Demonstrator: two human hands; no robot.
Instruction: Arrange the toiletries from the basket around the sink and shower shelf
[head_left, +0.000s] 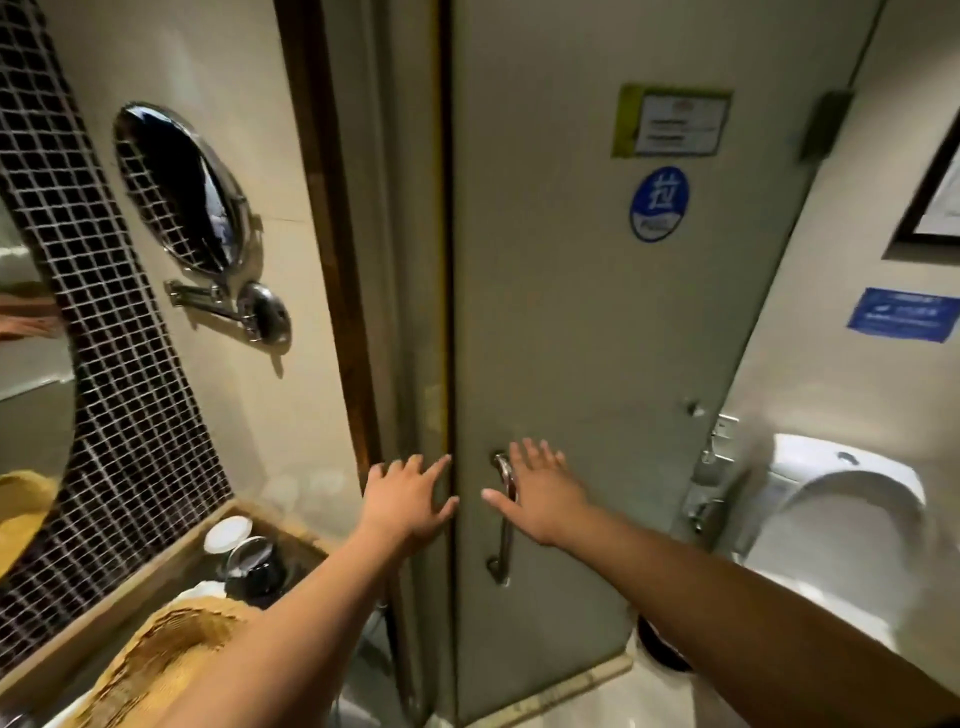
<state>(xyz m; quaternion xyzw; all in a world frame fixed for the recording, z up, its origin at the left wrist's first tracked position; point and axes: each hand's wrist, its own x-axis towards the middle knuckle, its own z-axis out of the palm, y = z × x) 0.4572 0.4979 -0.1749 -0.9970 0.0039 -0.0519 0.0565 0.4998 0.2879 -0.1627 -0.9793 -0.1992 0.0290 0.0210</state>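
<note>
Both hands are spread open and hold nothing: the left hand (410, 501) at the frosted shower door's (597, 322) left edge, the right hand (540, 491) over its metal pull handle (503, 519). The woven basket (156, 654) sits near left on the counter.

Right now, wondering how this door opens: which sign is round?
The blue sticker on the door, below the green-edged rectangular notice; the blue wall sign is rectangular.

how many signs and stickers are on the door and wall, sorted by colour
Blue: 2, the round sticker on the glass door and the rectangular sign on the wall by the toilet
Green-bordered: 1, the notice near the top of the door
Total: 3
</note>
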